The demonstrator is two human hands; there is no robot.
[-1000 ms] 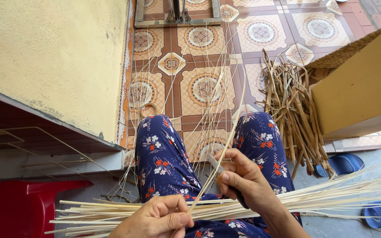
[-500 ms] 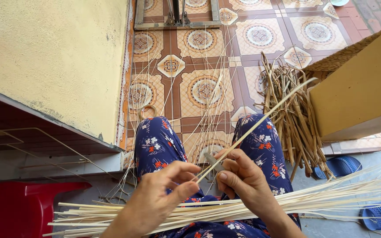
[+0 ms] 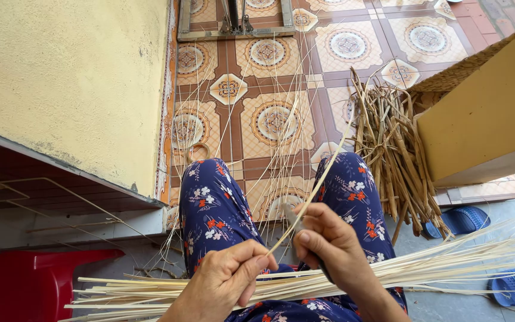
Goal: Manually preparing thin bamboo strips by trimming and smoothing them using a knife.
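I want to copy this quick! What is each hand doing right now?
Left hand: closed, pinching the long thin pale bamboo strip.
Right hand: closed on a dark-handled tool, apparently a knife, set against the same strip.

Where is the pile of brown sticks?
In the head view, the pile of brown sticks lies on the patterned tile floor, right of the person's knee and against the yellow wall corner.

Left hand (image 3: 227, 277) is pinching the lower end of a thin bamboo strip (image 3: 314, 182); right hand (image 3: 328, 241) is gripping a small knife (image 3: 291, 217) against that strip; a bundle of pale strips (image 3: 448, 265) is lying across the lap, over floral trousers (image 3: 216, 209); a heap of brown offcuts (image 3: 391, 143) is sitting on the patterned tile floor (image 3: 269, 71).
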